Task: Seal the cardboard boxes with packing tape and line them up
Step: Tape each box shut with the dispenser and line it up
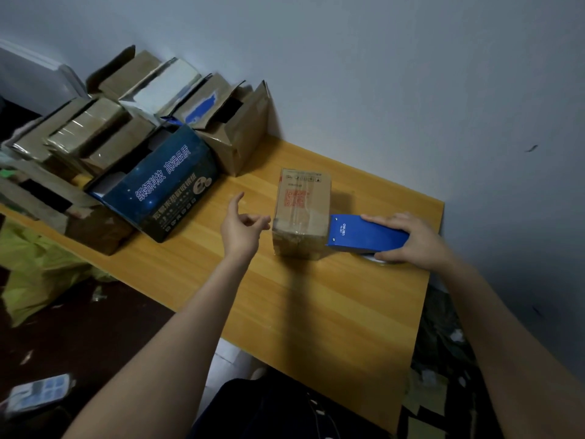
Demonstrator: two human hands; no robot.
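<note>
Open cardboard boxes [126, 122] and a dark blue box [158, 188] crowd the far left end of a wooden table [316, 296]. A person's left hand [242, 228] hovers with fingers loosely curled and empty, just left of a small cardboard box [300, 213] standing mid-table. To its right, the right hand [411, 242] grips a blue tape dispenser [367, 234], its front end against the box's right side.
</note>
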